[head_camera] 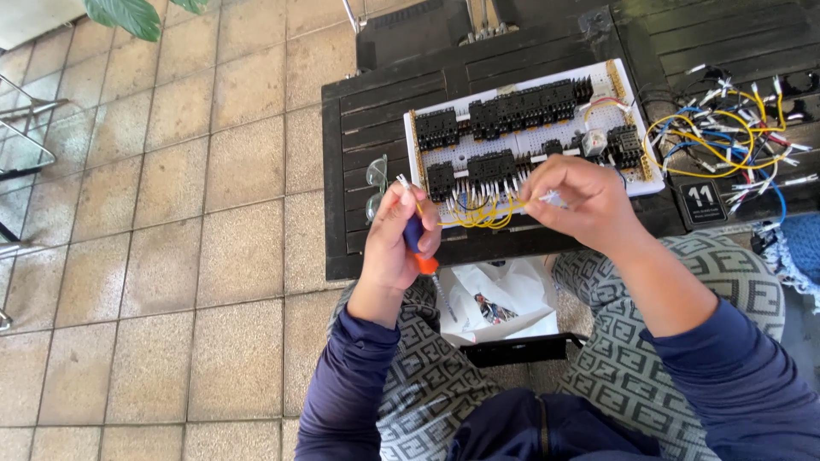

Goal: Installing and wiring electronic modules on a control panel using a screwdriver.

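Left hand (395,243): fingers clenched round screwdriver (416,242), blue-orange plastic grip, thin metal shaft. Right hand (581,201): fingertips pinching yellow wire (478,215) at table's near edge. White perforated board (521,137), black blocky relays, on dark slatted wooden table (367,128). Loose wire bundle (726,128) at right edge. Beige speckled floor tiles (171,256).

My sleeves (350,384) are dark navy, and my trousers (427,376) carry a grey-and-black geometric print. The screwdriver (416,242) in my left hand (390,243) is blue with an orange end. The board (521,137) is white with black blocks (491,166) and yellow wires (483,212). The loose wires (726,137) are yellow, blue, red, perhaps some black. The table (376,119) is black slats; the floor (171,213) is beige speckled tile. The bag (504,294) is white.
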